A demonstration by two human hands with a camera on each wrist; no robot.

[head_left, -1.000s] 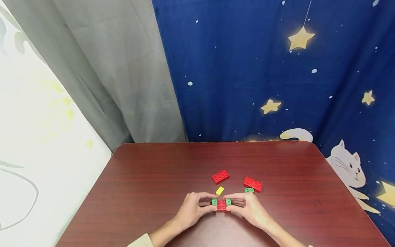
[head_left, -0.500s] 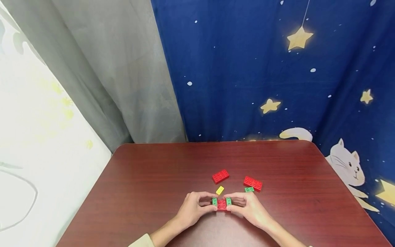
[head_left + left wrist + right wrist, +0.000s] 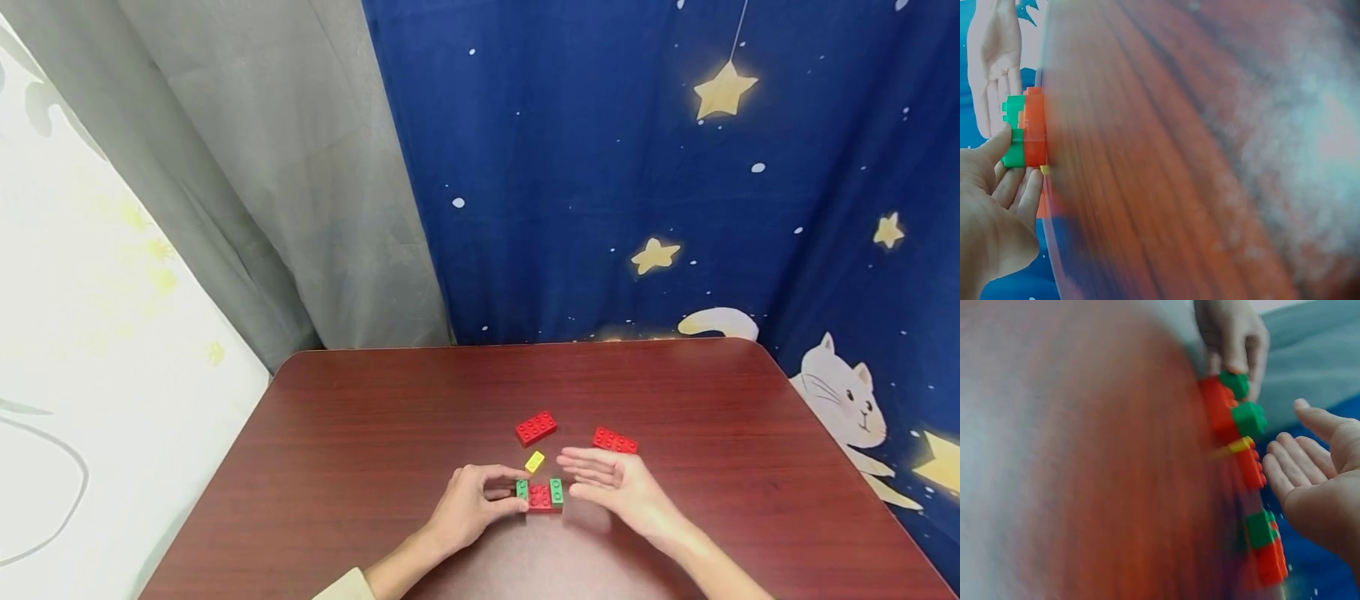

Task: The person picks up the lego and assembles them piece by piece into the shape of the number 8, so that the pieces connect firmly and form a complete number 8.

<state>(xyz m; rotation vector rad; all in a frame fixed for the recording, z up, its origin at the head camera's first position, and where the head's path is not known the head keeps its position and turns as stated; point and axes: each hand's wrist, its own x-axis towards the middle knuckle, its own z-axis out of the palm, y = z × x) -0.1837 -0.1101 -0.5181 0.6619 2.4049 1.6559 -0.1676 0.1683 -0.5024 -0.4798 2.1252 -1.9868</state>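
Note:
Near the front of the table, a red brick (image 3: 539,498) carries a green brick on each end. My left hand (image 3: 463,505) pinches the left green brick (image 3: 522,490) between thumb and fingers. At the other end, the right green brick (image 3: 557,491) is free of any hand. My right hand (image 3: 628,493) stands just right of the bricks, fingers extended, holding nothing. The right wrist view shows this hand (image 3: 1325,475) with its palm bare, beside a loose green brick (image 3: 1260,530) that it hides in the head view.
A small yellow brick (image 3: 535,462) lies just beyond the joined bricks. Farther back are a red brick (image 3: 536,428) and, to its right, another red brick (image 3: 615,440), partly covered by my right hand. The brown table (image 3: 375,417) meets curtains at its far edge.
My right hand has let go of the right green brick and moved a little to the right, its fingers straightening. My left hand keeps its grip in the same place.

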